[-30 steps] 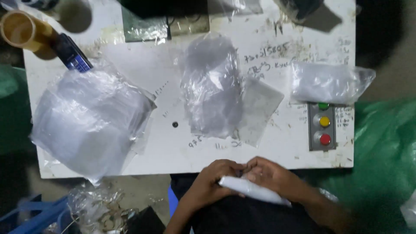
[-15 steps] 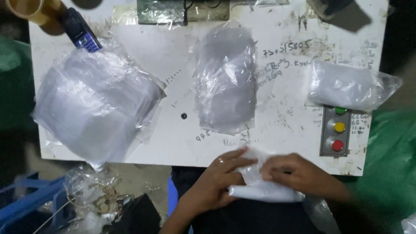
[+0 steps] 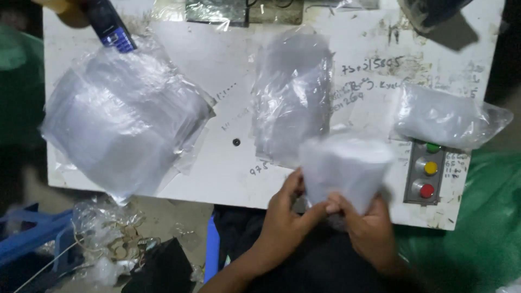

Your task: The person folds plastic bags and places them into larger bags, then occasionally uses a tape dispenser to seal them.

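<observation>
Both hands pinch one clear, whitish plastic bag (image 3: 345, 165) at the near table edge.
Left hand (image 3: 285, 217) grips at its 7 o'clock corner, right hand (image 3: 369, 230) at 6; bag fans toward 12, above the white worktable (image 3: 228, 179).

Button panel (image 3: 426, 172), dark bottle (image 3: 110, 24)

Free room: bare surface (image 3: 228, 163) between the left bag stack (image 3: 122, 119) and middle bag stack (image 3: 293, 92).
Obstacles: button box (image 3: 426, 173), filled bag (image 3: 448, 116) at right.

Clear glossy plastic bag (image 3: 344, 165); scuffed matt white table (image 3: 228, 173).
</observation>
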